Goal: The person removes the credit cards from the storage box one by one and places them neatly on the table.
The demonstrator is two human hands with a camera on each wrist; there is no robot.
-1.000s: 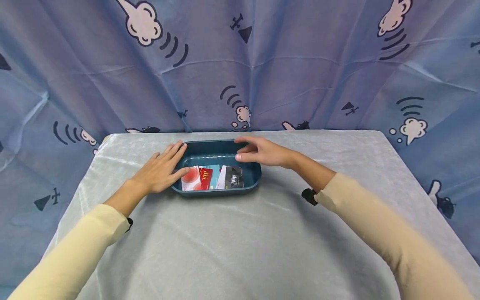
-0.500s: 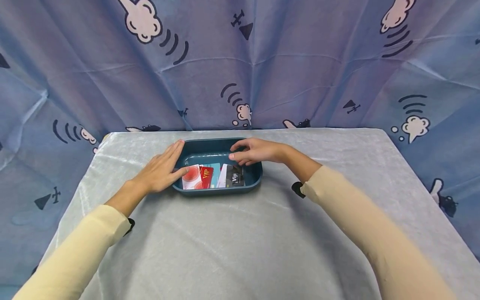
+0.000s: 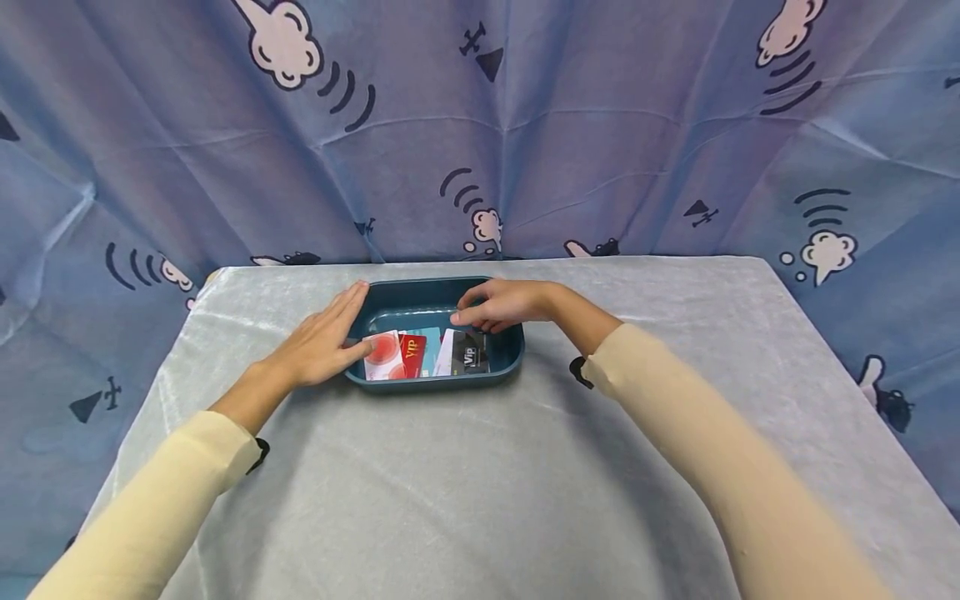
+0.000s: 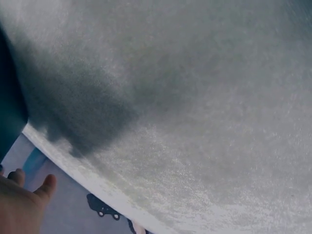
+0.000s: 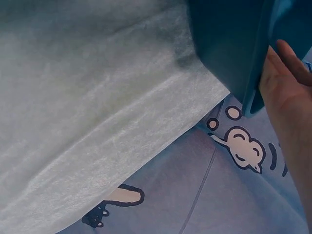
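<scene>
A dark teal rectangular box stands near the back of the table. Several cards lie along its front side: a white card with red circles, a red VIP card, a light blue card, a white one and a dark grey Vip card. My left hand rests on the box's left rim, fingers straight, thumb reaching over the inside. Over the right end my right hand reaches in with bent fingers, just behind the grey card; nothing is visible in its grasp. In the right wrist view that hand crosses the rim.
A pale grey velvety cloth covers the table. Close behind its back edge hangs a blue-purple curtain with cloud and plane prints. Dark bands show at both cuffs.
My right hand has moved left and deeper into the box, its fingers drawing closer together. The left hand stays on the rim, and the cards keep their places.
</scene>
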